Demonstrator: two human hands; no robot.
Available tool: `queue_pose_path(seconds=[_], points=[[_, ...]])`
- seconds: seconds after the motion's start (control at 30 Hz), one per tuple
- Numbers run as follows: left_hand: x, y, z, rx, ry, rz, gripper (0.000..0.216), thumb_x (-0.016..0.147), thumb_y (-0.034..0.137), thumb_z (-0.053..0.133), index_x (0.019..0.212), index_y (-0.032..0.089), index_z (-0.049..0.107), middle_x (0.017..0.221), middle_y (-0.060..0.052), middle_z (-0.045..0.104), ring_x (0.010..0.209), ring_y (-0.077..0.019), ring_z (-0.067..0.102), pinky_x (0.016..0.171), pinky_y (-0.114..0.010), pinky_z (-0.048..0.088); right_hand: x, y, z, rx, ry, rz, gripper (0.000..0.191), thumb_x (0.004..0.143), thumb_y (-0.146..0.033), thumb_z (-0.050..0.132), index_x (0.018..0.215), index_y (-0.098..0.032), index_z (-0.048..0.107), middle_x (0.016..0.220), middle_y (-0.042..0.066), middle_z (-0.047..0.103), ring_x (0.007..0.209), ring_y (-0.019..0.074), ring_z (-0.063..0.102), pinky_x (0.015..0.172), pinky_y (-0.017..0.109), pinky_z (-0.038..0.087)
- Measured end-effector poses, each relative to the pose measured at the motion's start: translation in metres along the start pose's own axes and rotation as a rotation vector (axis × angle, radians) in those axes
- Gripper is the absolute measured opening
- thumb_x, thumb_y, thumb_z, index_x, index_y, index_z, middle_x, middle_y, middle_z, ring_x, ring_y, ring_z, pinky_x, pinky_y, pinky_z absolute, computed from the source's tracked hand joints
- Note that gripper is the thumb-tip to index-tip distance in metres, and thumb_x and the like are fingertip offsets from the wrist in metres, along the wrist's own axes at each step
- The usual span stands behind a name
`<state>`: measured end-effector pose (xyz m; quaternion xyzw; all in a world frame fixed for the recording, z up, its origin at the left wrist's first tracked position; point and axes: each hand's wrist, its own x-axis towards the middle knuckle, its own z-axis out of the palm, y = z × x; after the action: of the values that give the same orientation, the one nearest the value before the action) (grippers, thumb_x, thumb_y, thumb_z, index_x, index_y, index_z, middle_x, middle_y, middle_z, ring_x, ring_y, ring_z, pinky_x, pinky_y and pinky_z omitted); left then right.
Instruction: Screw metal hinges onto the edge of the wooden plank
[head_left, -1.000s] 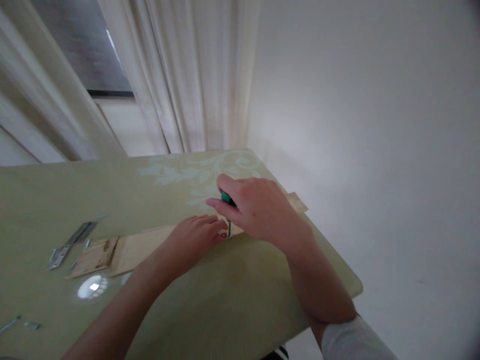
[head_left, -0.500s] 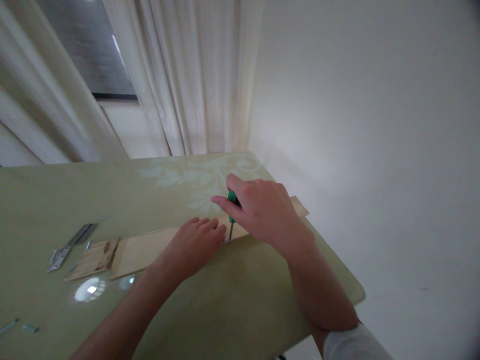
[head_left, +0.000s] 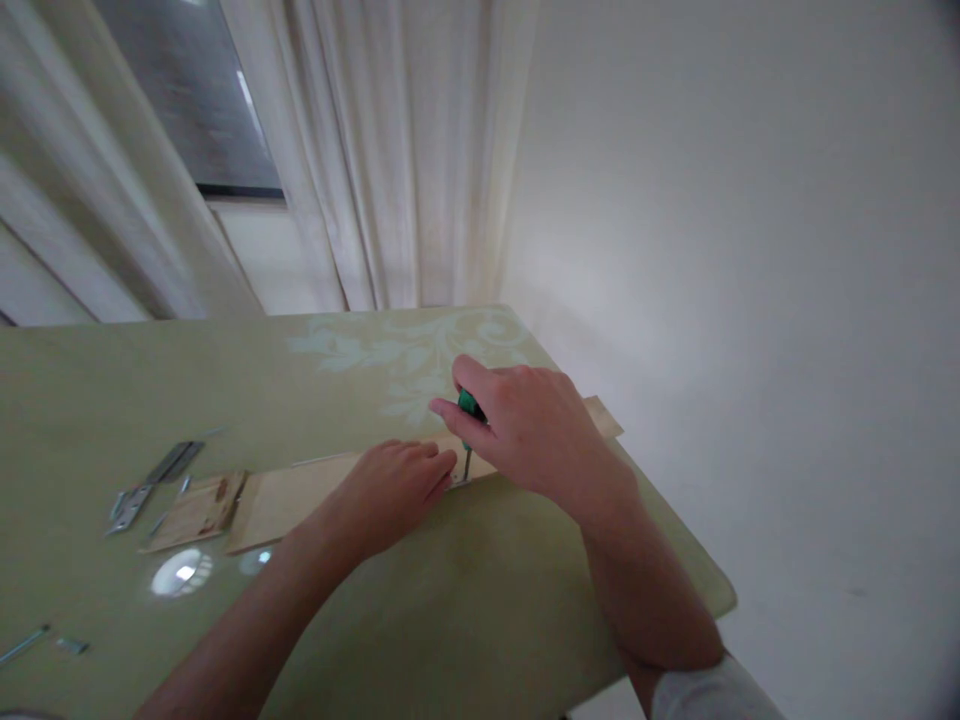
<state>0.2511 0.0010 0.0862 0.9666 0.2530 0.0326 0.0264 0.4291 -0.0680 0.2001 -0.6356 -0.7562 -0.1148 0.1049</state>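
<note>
A long, pale wooden board (head_left: 281, 497) lies on the table, running left to right under both hands. My left hand (head_left: 396, 492) presses down on its middle with fingers bent and close together. Wrapped around the green handle of a screwdriver (head_left: 468, 404) is my right hand (head_left: 529, 425). The screwdriver stands nearly upright, its shaft meeting the board near its front edge, just right of my left fingertips. A thin strip of metal seems to show at the tip, but it is too small to make out. My right palm hides part of the handle.
Left of the board lies a small wooden piece (head_left: 199, 512) with dark marks. Beyond it are metal hinge-like pieces (head_left: 155, 485). Loose screws or bolts (head_left: 73, 646) lie at the front left. The table's right edge (head_left: 679, 520) runs close to my right forearm; curtains and wall stand behind.
My right hand and the screwdriver sit slightly lower, with the handle turned a little in the grip. My left hand stays on the board. The whole view has shifted slightly.
</note>
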Motion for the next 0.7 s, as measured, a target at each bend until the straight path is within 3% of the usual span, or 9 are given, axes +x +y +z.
queue_pose_path(seconds=[0.2, 0.4, 0.57, 0.7], points=[[0.004, 0.01, -0.001, 0.188, 0.0, 0.037, 0.015, 0.094, 0.008, 0.059, 0.098, 0.018, 0.069, 0.095, -0.01, 0.073, 0.089, -0.0284, 0.072, 0.077, -0.04, 0.05, 0.0, -0.001, 0.0, 0.014, 0.009, 0.012, 0.034, 0.107, -0.057, 0.049, 0.109, -0.026, 0.063, 0.081, 0.003, 0.076, 0.067, 0.021, 0.065, 0.057, 0.032, 0.018], [0.009, 0.01, 0.001, 0.202, 0.004, 0.044, 0.014, 0.097, 0.013, 0.062, 0.095, 0.019, 0.074, 0.092, -0.01, 0.075, 0.087, -0.0277, 0.073, 0.073, -0.038, 0.048, 0.001, -0.003, -0.001, 0.018, -0.006, 0.011, 0.034, 0.107, -0.056, 0.049, 0.108, -0.026, 0.063, 0.08, 0.003, 0.076, 0.067, 0.0203, 0.064, 0.057, 0.032, 0.017], [0.011, 0.009, -0.002, 0.127, -0.007, -0.014, 0.032, 0.107, 0.027, 0.049, 0.092, 0.018, 0.075, 0.092, -0.011, 0.077, 0.089, -0.0303, 0.075, 0.074, -0.041, 0.049, 0.003, -0.004, 0.001, 0.007, 0.004, 0.016, 0.034, 0.107, -0.055, 0.047, 0.108, -0.026, 0.064, 0.082, 0.004, 0.076, 0.068, 0.0208, 0.065, 0.057, 0.033, 0.016], [0.005, 0.008, -0.007, 0.072, -0.003, -0.051, 0.025, 0.106, 0.031, 0.051, 0.098, 0.019, 0.071, 0.097, -0.01, 0.076, 0.091, -0.0304, 0.075, 0.075, -0.041, 0.052, 0.003, -0.003, 0.003, 0.001, 0.003, 0.024, 0.035, 0.107, -0.057, 0.046, 0.107, -0.026, 0.063, 0.081, 0.003, 0.076, 0.069, 0.0205, 0.065, 0.057, 0.033, 0.014]])
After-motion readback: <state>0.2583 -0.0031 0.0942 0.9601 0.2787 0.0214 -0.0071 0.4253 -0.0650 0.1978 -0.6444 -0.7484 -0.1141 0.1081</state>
